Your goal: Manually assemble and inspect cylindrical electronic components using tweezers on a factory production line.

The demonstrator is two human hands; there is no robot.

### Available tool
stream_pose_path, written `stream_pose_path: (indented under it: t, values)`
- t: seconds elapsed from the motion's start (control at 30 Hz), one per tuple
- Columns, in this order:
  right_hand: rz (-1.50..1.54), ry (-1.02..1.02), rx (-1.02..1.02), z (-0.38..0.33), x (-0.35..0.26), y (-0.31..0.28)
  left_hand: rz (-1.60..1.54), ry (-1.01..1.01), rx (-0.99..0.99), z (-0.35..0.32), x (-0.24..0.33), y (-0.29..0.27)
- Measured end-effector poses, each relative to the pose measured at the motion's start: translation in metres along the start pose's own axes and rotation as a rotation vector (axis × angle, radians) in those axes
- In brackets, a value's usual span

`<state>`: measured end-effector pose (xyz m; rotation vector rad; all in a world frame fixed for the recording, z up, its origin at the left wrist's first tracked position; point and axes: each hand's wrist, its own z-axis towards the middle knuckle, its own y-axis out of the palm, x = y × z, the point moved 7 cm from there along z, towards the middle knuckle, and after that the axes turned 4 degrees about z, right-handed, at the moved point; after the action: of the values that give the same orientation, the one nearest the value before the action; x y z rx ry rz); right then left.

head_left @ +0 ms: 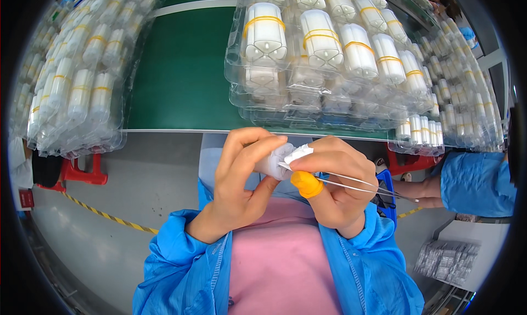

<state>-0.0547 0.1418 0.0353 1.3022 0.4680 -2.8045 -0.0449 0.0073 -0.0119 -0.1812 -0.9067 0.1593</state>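
The green table (181,68) fills the upper view, its near edge running just above the hands. On it, stacked clear trays (329,90) of banded white tubes sit to the right and reach close to that edge; a second stack (71,79) overhangs at the left. Between them lies a bare green strip, the only open surface within reach.

Below the edge, the hands work in free air over a pink apron (280,254) and blue sleeves. A co-worker's blue sleeve (475,183) is near on the right, so there is less room on that side.

The left hand (241,178) is curled shut around a white part (274,160), thumb below and fingers over the top. The right hand (335,183) is pinched closed on tweezers (351,181), whose tips meet a small white slip (299,152) at the part's end; its thumb wears a yellow cot (306,184).

To do this well, I judge the left hand should keep the part steady and turned toward the eyes, while the right makes small moves from the fingertips only. The tweezer legs point right, toward the co-worker, so any drawing back should be short.
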Motion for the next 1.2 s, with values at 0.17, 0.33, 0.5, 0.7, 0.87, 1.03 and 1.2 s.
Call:
stream_pose_path:
  t: [0.17, 0.33, 0.5, 0.7, 0.87, 1.03, 1.2]
  values:
    - [0.170, 0.015, 0.138, -0.013, 0.012, -0.007, -0.051, -0.034, -0.032, 0.001, 0.000, 0.001]
    - [0.090, -0.031, 0.104, -0.011, 0.009, -0.005, -0.060, -0.081, -0.029, -0.002, -0.004, 0.003]
    - [0.045, -0.020, 0.077, -0.009, 0.006, -0.003, -0.035, -0.035, -0.015, -0.001, 0.000, 0.001]
    - [0.093, 0.091, 0.055, -0.003, 0.010, -0.001, 0.183, 0.098, -0.075, 0.001, 0.003, 0.002]
    - [0.158, 0.089, 0.032, -0.001, 0.015, -0.003, 0.013, -0.048, -0.034, -0.002, -0.007, 0.001]
    - [0.235, 0.033, 0.139, -0.008, 0.017, -0.011, -0.201, -0.185, -0.007, -0.005, -0.013, 0.004]
    - [0.148, -0.001, 0.114, -0.008, 0.015, -0.011, -0.243, -0.184, -0.026, -0.007, -0.013, 0.008]
